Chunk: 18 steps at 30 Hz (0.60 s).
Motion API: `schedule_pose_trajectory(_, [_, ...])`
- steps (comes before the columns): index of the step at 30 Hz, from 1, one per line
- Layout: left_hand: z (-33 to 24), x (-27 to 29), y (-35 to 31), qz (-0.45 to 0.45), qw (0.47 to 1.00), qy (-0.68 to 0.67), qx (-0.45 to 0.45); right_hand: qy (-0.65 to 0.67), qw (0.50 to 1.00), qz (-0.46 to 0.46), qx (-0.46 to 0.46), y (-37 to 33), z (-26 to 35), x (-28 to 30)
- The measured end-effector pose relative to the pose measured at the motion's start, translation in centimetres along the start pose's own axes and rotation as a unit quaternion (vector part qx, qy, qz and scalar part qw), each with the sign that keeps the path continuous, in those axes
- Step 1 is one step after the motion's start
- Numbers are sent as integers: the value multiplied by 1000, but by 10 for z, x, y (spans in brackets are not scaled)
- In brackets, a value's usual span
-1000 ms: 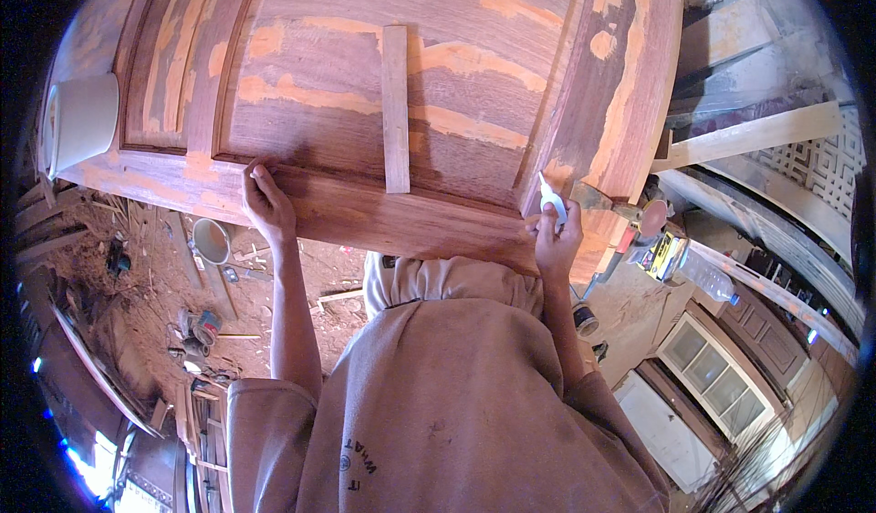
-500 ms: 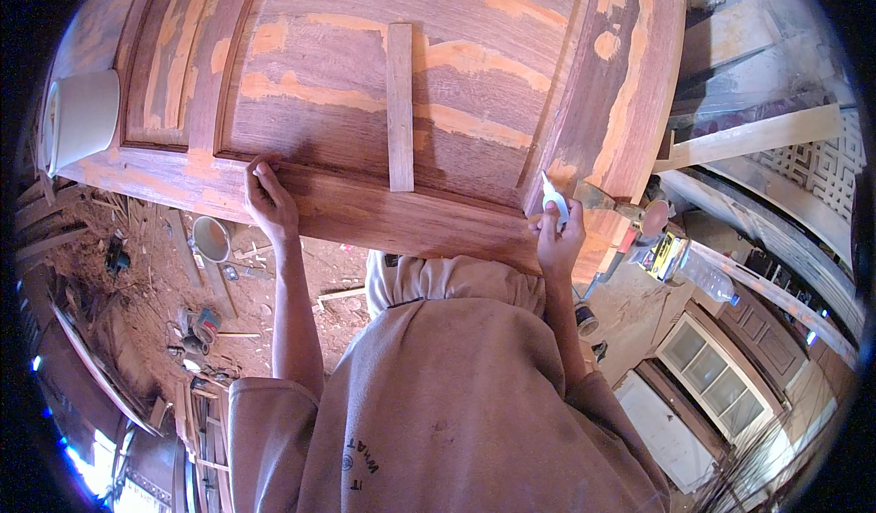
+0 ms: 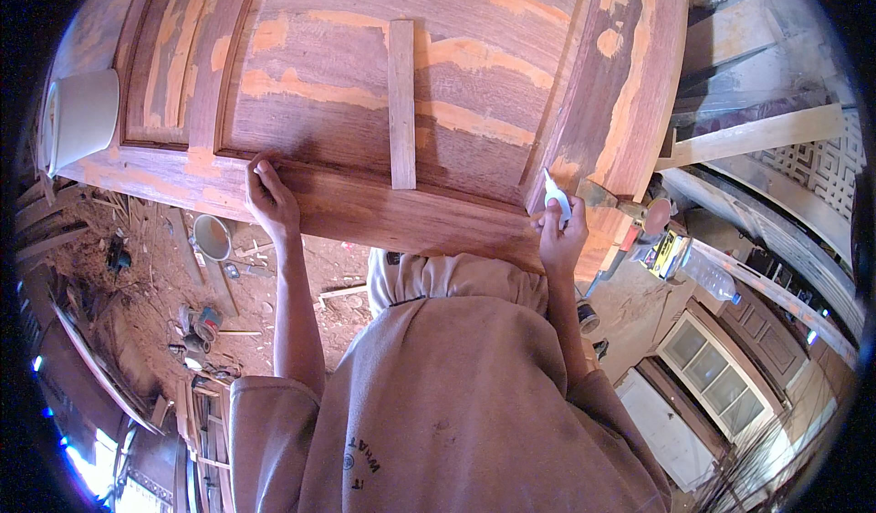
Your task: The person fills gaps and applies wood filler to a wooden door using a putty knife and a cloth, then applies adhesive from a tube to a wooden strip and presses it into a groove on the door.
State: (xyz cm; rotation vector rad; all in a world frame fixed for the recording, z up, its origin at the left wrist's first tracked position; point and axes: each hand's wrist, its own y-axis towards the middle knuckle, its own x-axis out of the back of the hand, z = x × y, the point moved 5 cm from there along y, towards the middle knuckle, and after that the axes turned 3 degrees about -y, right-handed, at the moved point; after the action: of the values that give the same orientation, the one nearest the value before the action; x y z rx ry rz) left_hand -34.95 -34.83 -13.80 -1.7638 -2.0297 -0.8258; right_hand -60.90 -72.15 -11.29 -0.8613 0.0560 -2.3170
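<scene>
A large reddish-brown wooden door [image 3: 347,139] with raised panels and orange filler streaks lies in front of me. At its near edge my left hand [image 3: 272,201] has its fingers curled over the rim. My right hand [image 3: 563,239] grips a small white squeeze bottle [image 3: 557,198] with a pointed nozzle, tip upward, above the door's near right part. A flat wooden strip [image 3: 401,103] lies across the middle panel, between my hands. Close to the right hand, a putty knife [image 3: 602,198] rests on the door's corner.
A white bucket [image 3: 84,121] stands on the door's left end. Beyond the right corner are a round disc [image 3: 656,216], a yellow-and-black box [image 3: 666,253] and a plastic bottle [image 3: 712,276]. A pail [image 3: 212,238] and wood scraps lie on the dusty floor below.
</scene>
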Motion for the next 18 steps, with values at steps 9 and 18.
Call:
schedule_pose_trajectory(9, [-4, -1, 0, -4, 1000, -16, -3, 3, 1000, 1, 4, 0, -9, 1])
schedule_pose_trajectory(18, [2, -1, -1, -2, 1000, -8, 5, -12, 1000, -1, -12, 0, -7, 1])
